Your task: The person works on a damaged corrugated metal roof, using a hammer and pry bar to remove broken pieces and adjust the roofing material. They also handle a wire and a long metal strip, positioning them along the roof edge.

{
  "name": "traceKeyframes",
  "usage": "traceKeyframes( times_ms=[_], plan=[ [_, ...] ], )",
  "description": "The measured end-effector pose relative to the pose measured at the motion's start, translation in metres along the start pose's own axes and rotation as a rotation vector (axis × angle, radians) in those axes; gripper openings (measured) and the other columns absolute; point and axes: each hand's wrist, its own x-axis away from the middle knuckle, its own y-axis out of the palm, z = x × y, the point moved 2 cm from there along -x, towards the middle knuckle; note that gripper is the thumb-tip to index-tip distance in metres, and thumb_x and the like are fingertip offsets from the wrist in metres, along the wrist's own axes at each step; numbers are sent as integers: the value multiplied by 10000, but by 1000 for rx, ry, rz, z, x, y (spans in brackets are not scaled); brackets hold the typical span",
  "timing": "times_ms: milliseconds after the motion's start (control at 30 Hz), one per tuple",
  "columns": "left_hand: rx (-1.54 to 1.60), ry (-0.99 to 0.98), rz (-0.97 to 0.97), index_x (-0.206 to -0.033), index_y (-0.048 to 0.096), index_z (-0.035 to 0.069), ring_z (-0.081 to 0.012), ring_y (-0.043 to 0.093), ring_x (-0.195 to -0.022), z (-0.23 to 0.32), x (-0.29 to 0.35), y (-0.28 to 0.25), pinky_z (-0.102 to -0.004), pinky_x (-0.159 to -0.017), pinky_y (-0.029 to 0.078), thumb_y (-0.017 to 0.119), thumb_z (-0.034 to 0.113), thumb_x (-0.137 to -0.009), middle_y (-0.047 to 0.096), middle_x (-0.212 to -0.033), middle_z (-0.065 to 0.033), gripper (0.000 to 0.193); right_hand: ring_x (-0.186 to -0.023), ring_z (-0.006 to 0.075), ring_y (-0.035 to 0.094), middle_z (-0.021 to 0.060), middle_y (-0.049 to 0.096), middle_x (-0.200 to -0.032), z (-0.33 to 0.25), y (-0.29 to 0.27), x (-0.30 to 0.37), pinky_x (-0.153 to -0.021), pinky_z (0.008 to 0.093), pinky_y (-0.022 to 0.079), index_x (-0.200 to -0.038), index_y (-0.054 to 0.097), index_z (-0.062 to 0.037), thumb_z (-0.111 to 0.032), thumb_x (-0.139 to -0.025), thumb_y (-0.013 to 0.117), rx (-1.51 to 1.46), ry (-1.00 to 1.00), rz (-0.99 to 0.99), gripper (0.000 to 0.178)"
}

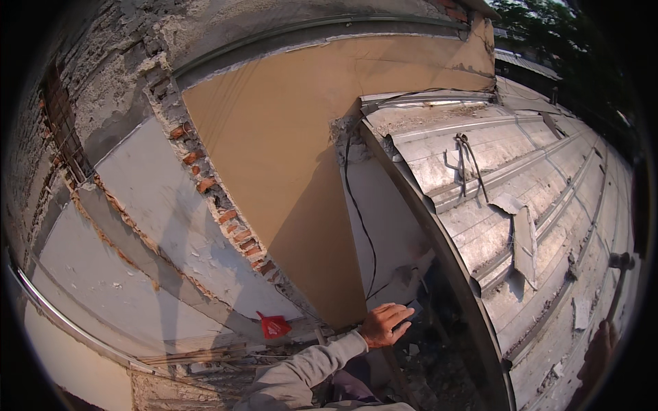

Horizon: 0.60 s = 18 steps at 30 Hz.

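Observation:
My left hand [387,325], at the end of a grey sleeve, reaches out low in the middle of the view. Its fingers are stretched and hold nothing; a dark gap with rubble lies below and beside it. At the far right rim, in shadow, my right hand [598,353] is closed around the handle of a hammer [622,261]. The hammer's head points up, above the metal sheet roof [473,243]. A pair of long thin metal rods [470,164], joined or crossed at the top, lies on that roof.
A broken wall edge with exposed bricks [229,216] runs down beside a tan wall [274,123]. A black cable [356,205] hangs near the roof's metal edge beam [439,240]. A red plastic bag [274,326] lies near wooden strips. Bent sheet metal [524,243] and debris litter the roof.

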Motion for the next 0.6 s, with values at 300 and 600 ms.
traceKeyframes(
  times_ms=[300, 600],
  plan=[
    [-772, -294, 611, -1297, 652, 0, -388, 696, -1045, -252, -106, -389, -456, -888, 568, 821, 111, -828, 696, -1150, -196, 511, -485, 84, 516, 3, 547, -682, -200, 385, 33, -423, 241, 431, -1128, 585, -12, -385, -1080, 585, -433, -225, -812, 376],
    [-1126, -309, 584, -1432, 563, 74, -366, 657, -1186, -252, -230, -588, -476, -991, 542, 878, 140, -768, 660, -1289, -162, 738, -447, 88, 512, 37, 571, -609, -161, 534, 51, -409, 250, 378, -883, 579, -6, -392, -1045, 667, -273, -148, -1254, 428]
  ],
)
